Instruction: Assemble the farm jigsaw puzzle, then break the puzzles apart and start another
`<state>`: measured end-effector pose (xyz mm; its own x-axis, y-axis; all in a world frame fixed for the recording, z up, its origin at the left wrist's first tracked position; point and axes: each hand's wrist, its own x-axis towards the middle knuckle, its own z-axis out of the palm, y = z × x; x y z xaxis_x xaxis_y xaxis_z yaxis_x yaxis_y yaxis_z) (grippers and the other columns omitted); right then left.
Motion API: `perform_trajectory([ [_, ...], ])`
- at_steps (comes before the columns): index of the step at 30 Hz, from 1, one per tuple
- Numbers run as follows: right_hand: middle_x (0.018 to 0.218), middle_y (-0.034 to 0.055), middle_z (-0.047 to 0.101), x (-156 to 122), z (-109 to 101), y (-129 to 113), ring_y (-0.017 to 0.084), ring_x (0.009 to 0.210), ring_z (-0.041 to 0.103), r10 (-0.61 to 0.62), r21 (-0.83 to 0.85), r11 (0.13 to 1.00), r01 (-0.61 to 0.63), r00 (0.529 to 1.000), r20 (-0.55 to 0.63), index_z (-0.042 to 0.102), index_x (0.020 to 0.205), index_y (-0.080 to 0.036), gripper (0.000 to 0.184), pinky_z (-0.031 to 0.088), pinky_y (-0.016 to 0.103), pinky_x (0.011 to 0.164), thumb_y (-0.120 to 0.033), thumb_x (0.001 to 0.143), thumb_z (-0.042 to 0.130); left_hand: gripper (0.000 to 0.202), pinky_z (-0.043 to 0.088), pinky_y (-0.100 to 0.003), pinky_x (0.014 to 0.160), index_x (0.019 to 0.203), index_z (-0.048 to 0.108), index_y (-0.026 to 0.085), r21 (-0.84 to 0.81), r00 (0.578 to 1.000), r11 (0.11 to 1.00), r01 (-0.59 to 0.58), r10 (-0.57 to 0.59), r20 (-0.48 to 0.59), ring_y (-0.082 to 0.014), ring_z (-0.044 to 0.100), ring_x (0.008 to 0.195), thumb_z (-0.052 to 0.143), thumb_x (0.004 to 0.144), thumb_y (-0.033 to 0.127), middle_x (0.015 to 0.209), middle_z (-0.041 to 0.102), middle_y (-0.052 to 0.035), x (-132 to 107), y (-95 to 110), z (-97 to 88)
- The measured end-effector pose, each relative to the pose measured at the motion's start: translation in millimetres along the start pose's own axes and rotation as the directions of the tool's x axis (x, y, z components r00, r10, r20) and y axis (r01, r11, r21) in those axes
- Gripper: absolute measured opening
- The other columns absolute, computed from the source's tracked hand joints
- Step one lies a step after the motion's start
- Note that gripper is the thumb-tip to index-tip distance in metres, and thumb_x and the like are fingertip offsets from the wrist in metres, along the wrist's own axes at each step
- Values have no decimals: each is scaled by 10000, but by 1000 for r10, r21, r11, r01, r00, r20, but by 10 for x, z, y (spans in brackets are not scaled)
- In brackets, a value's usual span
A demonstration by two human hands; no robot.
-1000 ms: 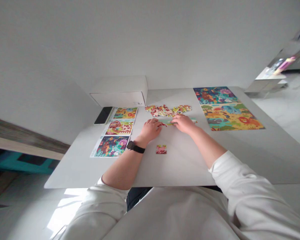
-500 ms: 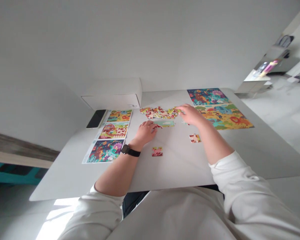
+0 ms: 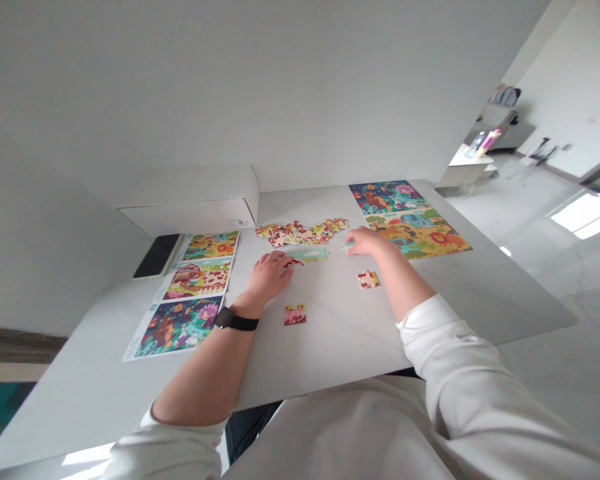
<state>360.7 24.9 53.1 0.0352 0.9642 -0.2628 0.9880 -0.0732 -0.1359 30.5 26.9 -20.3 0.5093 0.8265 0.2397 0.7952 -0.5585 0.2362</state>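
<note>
My left hand [image 3: 267,275], with a black watch on its wrist, rests curled on the white table [image 3: 330,333], its fingertips on a red puzzle piece beside a pale green joined strip [image 3: 310,254]. To the right, my right hand [image 3: 364,241] pinches a small pale green puzzle piece [image 3: 349,247] low over the table. A pile of loose puzzle pieces [image 3: 300,233] lies just beyond both hands. One small pink and yellow piece [image 3: 295,314] sits near my left wrist, and another piece [image 3: 369,279] lies beside my right forearm.
Finished colourful puzzles [image 3: 407,219] lie at the far right of the table. Three picture cards [image 3: 193,287] lie in a column at the left, with a black phone [image 3: 155,255] and a white box [image 3: 190,200] behind them. The wall is close behind.
My right hand left the middle strip, reached to the right end of the pile, then drew back a little with a small green piece. The view has swung to the right.
</note>
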Motion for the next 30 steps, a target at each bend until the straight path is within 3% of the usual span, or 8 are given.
perform_trajectory([
  [8,1333,116,777,-54,-61,-62,246,1090,761,51,-46,998,-49,998,35,787,1277,-234,455,529,259,796,-284,834,880,374,476,-492,1196,1322,756,280,-15,1000,1000,5,-4,6,-312,616,1334,561,1009,339,1423,675,-107,-7,-20,23],
  [13,1312,109,786,-68,-70,-80,236,1065,768,67,-48,997,-64,996,55,784,1272,-231,441,517,257,782,-293,844,872,355,479,-508,1184,1277,774,267,-51,1000,999,18,-19,-5,-322,622,1318,573,993,334,1410,689,-111,6,2,5],
  [16,1270,115,800,-52,-68,-55,248,1069,772,59,-26,998,-57,997,52,786,1269,-227,439,527,271,819,-316,848,873,336,502,-480,1144,1184,786,233,-137,996,991,6,-19,-90,-299,661,1235,500,1017,289,1294,746,-115,32,35,-78],
  [19,1231,133,811,-37,-80,-22,276,1106,769,54,13,998,-54,999,5,786,1279,-216,420,540,298,872,-402,904,818,401,537,-418,1056,1218,746,207,-246,967,969,32,-92,-236,-257,705,1090,391,1029,204,1097,788,-101,46,70,-179],
  [23,1273,128,801,-40,-98,-15,290,1143,757,78,53,996,-74,993,-86,773,1297,-238,402,545,324,917,-473,976,710,380,553,-341,869,1266,708,222,-347,943,927,141,-232,-239,-233,721,902,403,1041,247,930,778,-66,40,99,-242],
  [26,1288,117,799,-49,-93,-38,292,1155,754,78,66,995,-73,993,-85,777,1277,-252,384,546,329,919,-484,984,692,291,509,-309,763,1058,735,238,-348,918,909,230,-321,-232,-232,708,832,476,1053,371,854,762,-57,36,99,-250],
  [28,1270,120,805,-51,-81,-54,290,1135,761,75,68,995,-70,994,-74,779,1268,-243,378,551,331,904,-476,982,693,362,463,-302,699,824,681,234,-323,899,899,296,-377,-225,-227,676,744,505,1050,457,715,703,-51,33,89,-258],
  [30,1254,118,811,-50,-66,-63,277,1091,774,76,76,995,-72,996,-56,769,1282,-235,382,557,325,881,-462,984,691,454,436,-306,669,719,606,238,-330,880,883,335,-418,-226,-220,643,676,468,1065,497,625,640,-42,28,75,-262],
])
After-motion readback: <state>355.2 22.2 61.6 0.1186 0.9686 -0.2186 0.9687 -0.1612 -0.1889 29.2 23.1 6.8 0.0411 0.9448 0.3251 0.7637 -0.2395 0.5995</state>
